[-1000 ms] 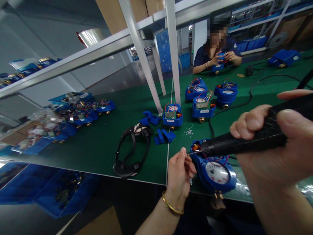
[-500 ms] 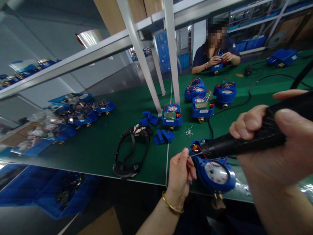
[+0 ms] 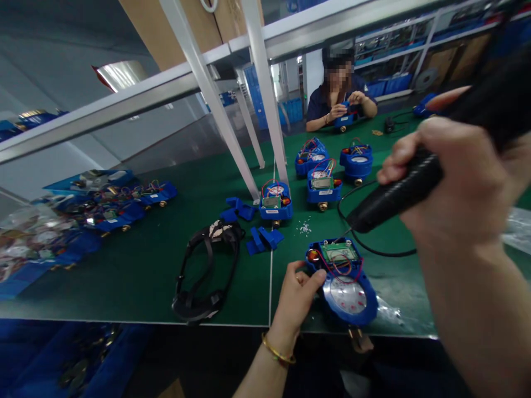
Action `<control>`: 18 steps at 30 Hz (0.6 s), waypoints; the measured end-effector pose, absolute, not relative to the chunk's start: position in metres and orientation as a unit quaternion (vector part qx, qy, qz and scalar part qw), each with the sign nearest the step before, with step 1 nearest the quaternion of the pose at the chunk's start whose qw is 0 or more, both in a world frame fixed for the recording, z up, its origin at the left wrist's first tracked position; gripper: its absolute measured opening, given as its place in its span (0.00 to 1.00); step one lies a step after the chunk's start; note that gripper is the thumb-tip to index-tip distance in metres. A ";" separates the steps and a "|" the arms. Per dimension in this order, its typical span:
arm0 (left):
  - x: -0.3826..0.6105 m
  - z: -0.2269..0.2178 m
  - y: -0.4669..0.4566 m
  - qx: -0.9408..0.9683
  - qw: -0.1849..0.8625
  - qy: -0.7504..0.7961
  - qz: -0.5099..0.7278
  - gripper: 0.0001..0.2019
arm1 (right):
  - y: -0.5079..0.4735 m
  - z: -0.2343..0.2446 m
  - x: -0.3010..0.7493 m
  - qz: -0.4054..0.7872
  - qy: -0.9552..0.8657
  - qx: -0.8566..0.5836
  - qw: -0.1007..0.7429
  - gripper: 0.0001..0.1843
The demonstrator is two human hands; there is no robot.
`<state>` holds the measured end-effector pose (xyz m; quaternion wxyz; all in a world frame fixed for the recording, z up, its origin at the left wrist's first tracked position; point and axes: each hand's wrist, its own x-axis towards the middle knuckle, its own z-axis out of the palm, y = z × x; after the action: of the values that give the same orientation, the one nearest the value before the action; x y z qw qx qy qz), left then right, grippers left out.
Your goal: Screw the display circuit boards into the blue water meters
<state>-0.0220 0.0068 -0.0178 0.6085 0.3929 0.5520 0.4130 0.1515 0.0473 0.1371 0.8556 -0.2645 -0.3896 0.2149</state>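
Note:
My right hand point(image 3: 460, 182) grips a black electric screwdriver point(image 3: 398, 193), tilted with its bit pointing down and left. The bit's tip reaches the top edge of a green circuit board with a small display point(image 3: 341, 253). That board sits in the blue housing of a water meter point(image 3: 371, 301) at the table's front edge. Red and dark wires loop over the board and the white round dial point(image 3: 346, 293). My left hand point(image 3: 295, 293) holds the housing's left side, thumb on top, beside an orange-and-black round part point(image 3: 313, 255). A gold bracelet is on that wrist.
Several similar meters point(image 3: 323, 190) stand behind, near white posts point(image 3: 265, 99). Tiny white pieces point(image 3: 305, 227), blue plastic parts point(image 3: 263, 239) and a black head strap point(image 3: 207, 271) lie on the green table point(image 3: 166, 276). A co-worker point(image 3: 341, 94) handles another meter across the table.
My left hand has left the screwdriver's bit and now holds the meter's housing. The screwdriver has tilted more steeply, its tip now at the circuit board. The whole view has shifted.

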 end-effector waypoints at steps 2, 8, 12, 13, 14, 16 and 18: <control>-0.018 -0.024 0.011 0.413 0.604 0.566 0.380 0.36 | 0.059 0.133 0.147 0.217 -0.438 -0.274 0.829 0.12; -0.019 -0.029 0.014 0.443 0.620 0.553 0.338 0.32 | 0.073 0.114 0.129 0.248 -0.489 -0.295 0.783 0.14; -0.019 -0.028 0.013 0.436 0.632 0.538 0.347 0.28 | 0.076 0.108 0.126 0.238 -0.505 -0.315 0.768 0.14; -0.019 -0.028 0.013 0.431 0.637 0.536 0.348 0.28 | 0.076 0.107 0.126 0.236 -0.506 -0.320 0.765 0.14; -0.018 -0.029 0.013 0.426 0.642 0.533 0.350 0.28 | 0.076 0.107 0.125 0.235 -0.507 -0.323 0.764 0.14; -0.018 -0.030 0.013 0.418 0.650 0.525 0.355 0.27 | 0.076 0.107 0.124 0.234 -0.510 -0.327 0.761 0.13; -0.017 -0.032 0.014 0.412 0.657 0.518 0.361 0.26 | 0.075 0.106 0.122 0.230 -0.517 -0.328 0.756 0.13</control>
<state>-0.0169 0.0137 -0.0316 0.6574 0.4115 0.5180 0.3607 0.1224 0.0754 0.1061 0.7562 -0.3283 -0.5172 0.2299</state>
